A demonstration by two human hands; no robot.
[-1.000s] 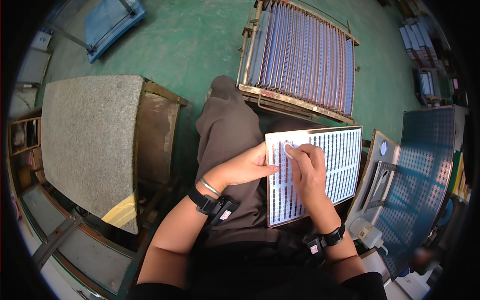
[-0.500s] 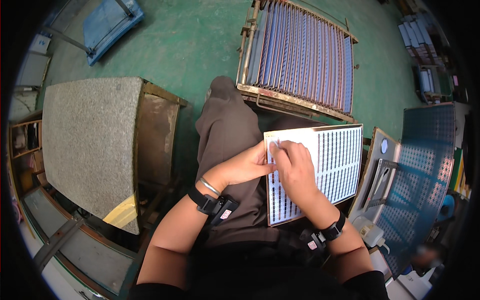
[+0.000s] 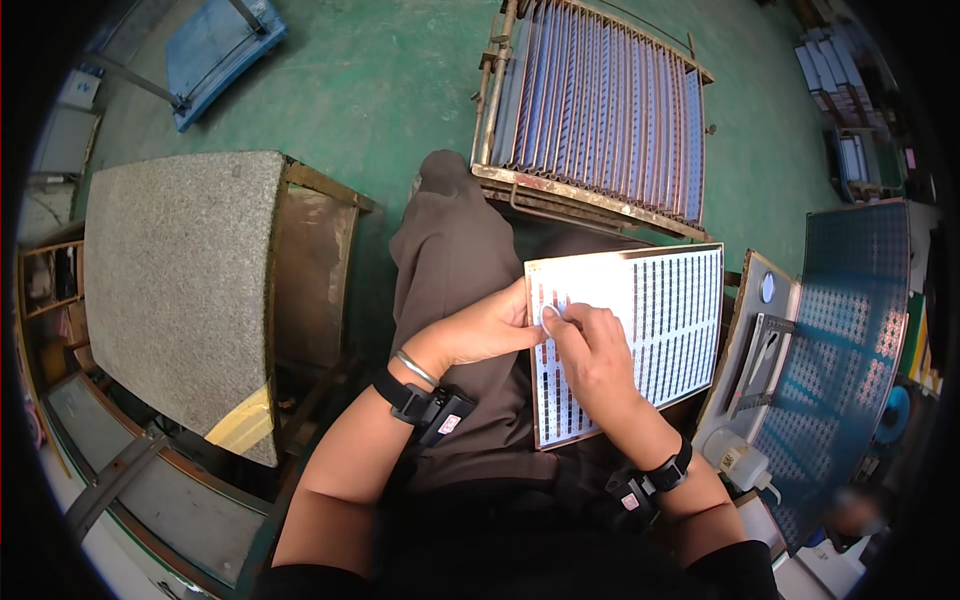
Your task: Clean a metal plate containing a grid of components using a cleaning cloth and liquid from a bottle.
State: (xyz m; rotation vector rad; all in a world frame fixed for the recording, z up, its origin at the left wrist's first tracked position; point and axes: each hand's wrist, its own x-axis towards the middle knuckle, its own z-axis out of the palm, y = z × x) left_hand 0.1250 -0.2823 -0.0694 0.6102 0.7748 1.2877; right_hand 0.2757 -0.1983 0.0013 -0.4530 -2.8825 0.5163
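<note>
A white panel [image 3: 675, 320] with rows of small dark marks and a thin copper-coloured rim leans tilted over my lap. My left hand [image 3: 500, 325] grips its left edge, thumb on the face and fingers behind, mostly hidden. Over the panel's left part, my right hand [image 3: 597, 360] is closed in a pinch, its fingertips against the surface close to my left thumb. Something small and whitish shows at the pinched tips, too small to name. Bright glare covers the panel's upper middle.
Ahead stands a metal rack [image 3: 600, 115] of upright panels. A stone-topped table [image 3: 185, 300] is at the left, a blue cart [image 3: 225, 60] beyond it. At the right are a large patterned panel [image 3: 840, 350], a slotted fixture [image 3: 765, 360] and a white squeeze bottle [image 3: 735, 460].
My right hand has slid a little down the panel, toward me, still pinched. My left hand keeps its hold on the edge.
</note>
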